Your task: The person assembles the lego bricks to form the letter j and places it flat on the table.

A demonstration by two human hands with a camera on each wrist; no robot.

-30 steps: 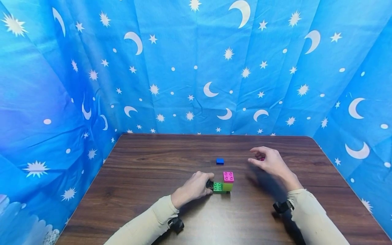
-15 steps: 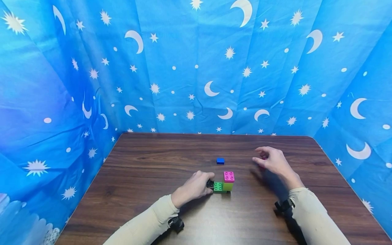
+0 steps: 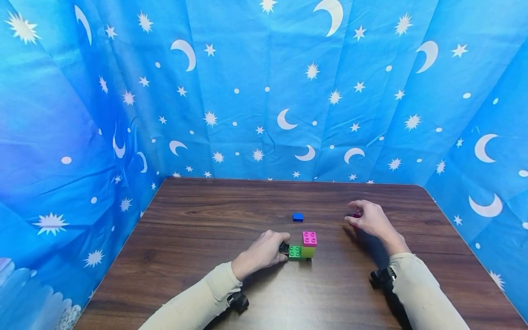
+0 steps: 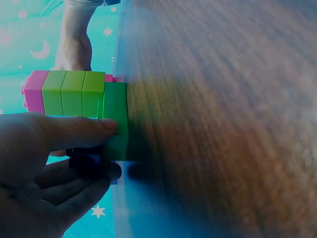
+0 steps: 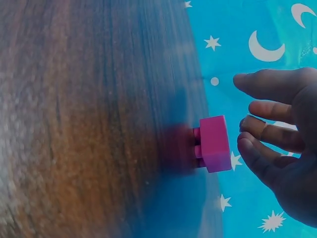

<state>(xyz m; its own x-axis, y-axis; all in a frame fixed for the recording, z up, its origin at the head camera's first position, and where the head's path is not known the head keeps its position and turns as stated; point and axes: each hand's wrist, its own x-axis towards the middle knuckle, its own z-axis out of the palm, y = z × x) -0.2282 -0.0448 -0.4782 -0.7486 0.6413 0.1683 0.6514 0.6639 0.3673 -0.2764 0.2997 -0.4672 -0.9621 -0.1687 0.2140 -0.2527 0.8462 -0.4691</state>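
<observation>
My left hand (image 3: 265, 250) pinches the black brick (image 3: 283, 249) end of a toy-brick build; in the left wrist view its thumb lies along the green brick (image 4: 116, 121). Beside the black brick, the green one shows its studs. On the build's right end, stacked lime bricks (image 4: 73, 93) carry a pink brick (image 3: 310, 238) on top. Farther right, my right hand (image 3: 372, 221) hovers with fingers spread around a separate magenta brick (image 5: 216, 145). That brick is upside down, studs toward the tabletop, and a gap shows between it and my fingertips in the right wrist view.
A blue brick (image 3: 298, 217) lies on the wooden table (image 3: 198, 220) behind the build. Blue cloth (image 3: 247, 114) with moons and stars hangs around the table's back and sides. Both wrists wear small black cameras (image 3: 238, 301).
My right hand has shifted a little to the right, and the magenta brick shows more clearly between its fingers now. The left hand and the build stay in place.
</observation>
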